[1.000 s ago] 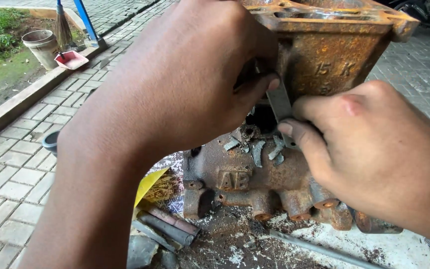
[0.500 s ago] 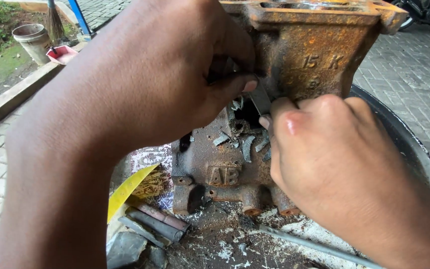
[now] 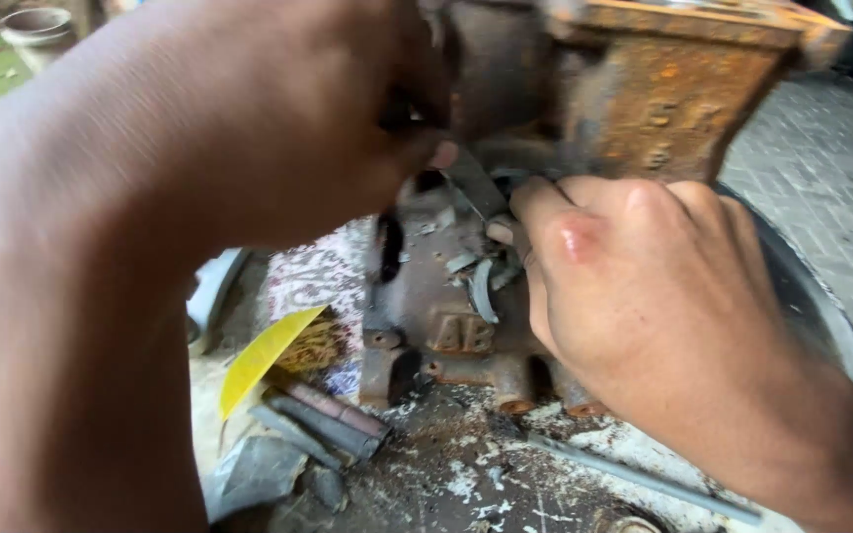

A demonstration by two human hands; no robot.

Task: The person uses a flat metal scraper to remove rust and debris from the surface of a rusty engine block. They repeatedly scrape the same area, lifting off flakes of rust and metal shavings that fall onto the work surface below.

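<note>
Grip: left hand (image 3: 278, 118) pinches the top of a thin flat metal strip (image 3: 476, 183); right hand (image 3: 644, 296) clamps its lower end with fingertips (image 3: 530, 202). The strip lies against the rusty cast engine block (image 3: 663, 99), above loose bearing shells (image 3: 481, 286). Risk, as judged: sharp strip edge or rust flakes could cut the fingers; a slip would drop it into the debris near the steel rod (image 3: 634, 474). Versus 0.5 s ago: camera closer, right hand moved leftward, yellow scrap (image 3: 264, 355) unmoved
</note>
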